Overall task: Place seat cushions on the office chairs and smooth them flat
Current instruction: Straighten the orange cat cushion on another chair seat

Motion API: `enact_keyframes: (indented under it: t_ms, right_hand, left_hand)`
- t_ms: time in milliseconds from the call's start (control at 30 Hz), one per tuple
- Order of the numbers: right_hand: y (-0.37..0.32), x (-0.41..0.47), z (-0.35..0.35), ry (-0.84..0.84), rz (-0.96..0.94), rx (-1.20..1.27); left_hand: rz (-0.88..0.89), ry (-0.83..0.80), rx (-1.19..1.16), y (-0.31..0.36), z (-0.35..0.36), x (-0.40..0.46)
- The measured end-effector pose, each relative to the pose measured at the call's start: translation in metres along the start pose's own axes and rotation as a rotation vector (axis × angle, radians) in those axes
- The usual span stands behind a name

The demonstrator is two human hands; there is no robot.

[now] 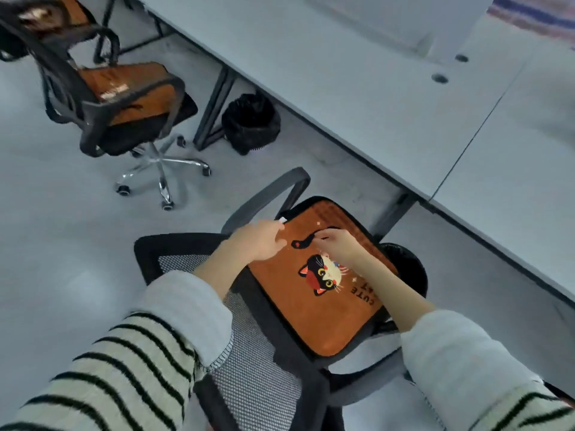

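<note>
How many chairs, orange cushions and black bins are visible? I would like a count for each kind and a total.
Office chairs: 2, near and far
Orange cushions: 2, near and far
Black bins: 2, and
Total: 6

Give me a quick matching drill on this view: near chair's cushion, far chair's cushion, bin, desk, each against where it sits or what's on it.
Things:
1. cat cushion
2. far cushion
3. black bin
4. grey desk

Places or states:
A. on the floor under the desk edge
B. on the near chair's seat, both hands on its far end
C. runs across the upper right, two cable holes in its top
D. on the other chair's seat, no hand near it

Pairs: 1-B, 2-D, 3-A, 4-C
</note>
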State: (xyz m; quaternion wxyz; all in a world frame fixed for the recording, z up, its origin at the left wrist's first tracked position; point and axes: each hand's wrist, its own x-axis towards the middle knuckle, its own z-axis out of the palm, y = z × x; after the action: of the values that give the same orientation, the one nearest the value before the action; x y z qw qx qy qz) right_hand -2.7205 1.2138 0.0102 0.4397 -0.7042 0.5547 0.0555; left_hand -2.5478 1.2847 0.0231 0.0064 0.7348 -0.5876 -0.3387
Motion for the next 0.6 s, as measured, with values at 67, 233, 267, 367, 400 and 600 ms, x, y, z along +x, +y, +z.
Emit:
enact_keyframes:
  t_ms: [67,233,267,367,400,600]
  right_hand:
    - [-0.043,-0.019,0.004,0.035,-0.055,0.019]
    - [-0.146,-0.055,0.028,0.022,-0.135,0.173]
    - [-0.169,-0.059,0.034,0.007,-0.162,0.207]
    - [-0.221,-0.062,0.048,-0.008,-0.229,0.256]
    - [-0.235,-0.06,0.053,-0.009,-0.238,0.258]
    - [-0.305,-0.019,0.078,-0.031,-0.263,0.331]
  left_hand:
    - [0.061,0.113,-0.006,-0.016,-0.035,-0.031]
    - [0.078,0.208,-0.064,-0.087,-0.12,-0.103]
    - [0.062,0.245,-0.078,-0.106,-0.138,-0.117]
    - [0.014,0.358,-0.103,-0.152,-0.179,-0.146]
    - [0.002,0.389,-0.12,-0.166,-0.189,-0.152]
    - [-0.016,0.414,-0.17,-0.229,-0.232,-0.145]
